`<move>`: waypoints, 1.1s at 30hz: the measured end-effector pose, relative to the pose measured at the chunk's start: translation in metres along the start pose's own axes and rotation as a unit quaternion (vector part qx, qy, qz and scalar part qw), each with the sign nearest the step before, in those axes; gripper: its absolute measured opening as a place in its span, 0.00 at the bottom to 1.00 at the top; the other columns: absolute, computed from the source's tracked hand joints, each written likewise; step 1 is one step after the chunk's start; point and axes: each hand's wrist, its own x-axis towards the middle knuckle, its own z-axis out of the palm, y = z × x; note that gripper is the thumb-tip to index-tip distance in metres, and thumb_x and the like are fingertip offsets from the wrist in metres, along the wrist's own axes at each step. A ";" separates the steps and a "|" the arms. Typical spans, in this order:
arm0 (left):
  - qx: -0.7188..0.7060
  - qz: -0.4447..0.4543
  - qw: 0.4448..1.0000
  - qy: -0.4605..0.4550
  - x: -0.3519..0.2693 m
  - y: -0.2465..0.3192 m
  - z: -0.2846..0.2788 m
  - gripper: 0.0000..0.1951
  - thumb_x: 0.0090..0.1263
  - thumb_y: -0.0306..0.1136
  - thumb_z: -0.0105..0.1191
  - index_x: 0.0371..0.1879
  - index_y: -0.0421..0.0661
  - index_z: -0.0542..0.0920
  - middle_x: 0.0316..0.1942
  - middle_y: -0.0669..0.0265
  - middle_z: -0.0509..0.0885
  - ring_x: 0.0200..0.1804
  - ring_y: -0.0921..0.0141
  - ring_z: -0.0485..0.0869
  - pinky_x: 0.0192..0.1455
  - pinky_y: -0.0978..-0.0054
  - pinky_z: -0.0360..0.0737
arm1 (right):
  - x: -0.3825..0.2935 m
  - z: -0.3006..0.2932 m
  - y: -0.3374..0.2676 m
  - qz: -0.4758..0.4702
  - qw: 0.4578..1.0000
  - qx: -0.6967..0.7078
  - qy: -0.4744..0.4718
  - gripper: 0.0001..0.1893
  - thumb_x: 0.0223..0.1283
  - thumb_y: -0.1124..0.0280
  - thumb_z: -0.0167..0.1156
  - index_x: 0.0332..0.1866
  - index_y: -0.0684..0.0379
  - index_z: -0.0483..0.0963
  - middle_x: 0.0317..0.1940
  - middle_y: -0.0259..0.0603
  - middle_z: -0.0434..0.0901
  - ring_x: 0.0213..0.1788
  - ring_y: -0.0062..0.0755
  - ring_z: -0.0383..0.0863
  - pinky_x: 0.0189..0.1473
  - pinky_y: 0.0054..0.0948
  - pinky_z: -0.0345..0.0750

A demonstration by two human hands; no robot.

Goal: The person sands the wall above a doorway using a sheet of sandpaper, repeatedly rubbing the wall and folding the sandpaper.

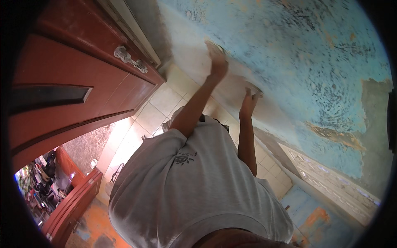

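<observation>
My left hand (pixel 219 63) is raised to the blue painted wall (pixel 279 59), fingers bent around a thin flat piece (pixel 221 48) against the surface. That piece is mostly covered by the fingers, and its kind cannot be made out. Lower and to the right, my right hand (pixel 249 104) grips the edge of a blurred flat object (pixel 256 88) with a dark rim, close to the wall. The wall's paint is worn, with dark scuffs and patches of bare grey plaster (pixel 376 102). Around both hands the surface looks pale and whitish.
A reddish-brown door (pixel 62 65) with a metal handle (pixel 123 55) stands at left. Beyond it are cluttered goods (pixel 46 176). Pale floor tiles (pixel 164 96) lie below me. A white openwork panel (pixel 328 176) is set low at right.
</observation>
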 end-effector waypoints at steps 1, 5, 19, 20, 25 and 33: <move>-0.037 -0.048 0.997 0.042 0.015 -0.022 -0.005 0.44 0.62 0.18 0.48 0.68 0.15 0.32 0.73 0.22 0.34 0.78 0.35 0.38 0.78 0.44 0.44 | 0.000 0.000 -0.003 0.000 1.000 -0.001 0.000 0.46 0.64 0.62 0.60 0.78 0.75 0.43 0.63 0.49 0.70 0.63 0.36 0.68 0.68 0.30 0.61; -0.100 -0.057 0.987 0.110 0.005 -0.006 0.008 0.42 0.63 0.16 0.44 0.69 0.15 0.32 0.74 0.24 0.34 0.78 0.35 0.38 0.79 0.46 0.39 | -0.003 0.001 0.002 0.027 0.999 0.007 -0.025 0.40 0.65 0.61 0.60 0.74 0.76 0.52 0.60 0.46 0.71 0.60 0.35 0.68 0.66 0.29 0.62; -0.050 0.029 0.994 0.091 0.003 -0.024 0.010 0.41 0.67 0.23 0.46 0.69 0.15 0.35 0.73 0.22 0.37 0.78 0.36 0.39 0.81 0.54 0.35 | -0.001 0.001 -0.008 0.025 0.999 -0.026 -0.021 0.46 0.66 0.63 0.58 0.78 0.73 0.39 0.71 0.52 0.60 0.71 0.37 0.59 0.72 0.27 0.53; -0.052 0.032 0.994 0.086 0.008 -0.019 -0.006 0.41 0.67 0.23 0.46 0.69 0.15 0.35 0.73 0.22 0.37 0.78 0.36 0.39 0.81 0.54 0.35 | 0.003 -0.004 -0.002 0.048 0.998 -0.006 -0.038 0.46 0.66 0.63 0.58 0.78 0.74 0.38 0.74 0.53 0.56 0.73 0.38 0.56 0.73 0.27 0.51; -0.009 0.031 0.999 0.003 -0.009 0.014 0.005 0.42 0.54 0.16 0.48 0.67 0.12 0.41 0.69 0.14 0.33 0.74 0.25 0.37 0.79 0.42 0.38 | -0.001 0.000 -0.002 0.006 0.999 -0.011 -0.036 0.47 0.65 0.63 0.58 0.77 0.76 0.36 0.69 0.52 0.61 0.68 0.38 0.61 0.71 0.26 0.54; -0.072 -0.016 0.997 0.027 -0.007 0.022 0.007 0.41 0.55 0.14 0.46 0.65 0.10 0.40 0.68 0.13 0.35 0.74 0.27 0.35 0.79 0.44 0.36 | 0.001 -0.007 0.005 0.050 0.997 0.027 -0.051 0.46 0.65 0.65 0.59 0.78 0.71 0.39 0.53 0.42 0.67 0.49 0.25 0.65 0.59 0.22 0.64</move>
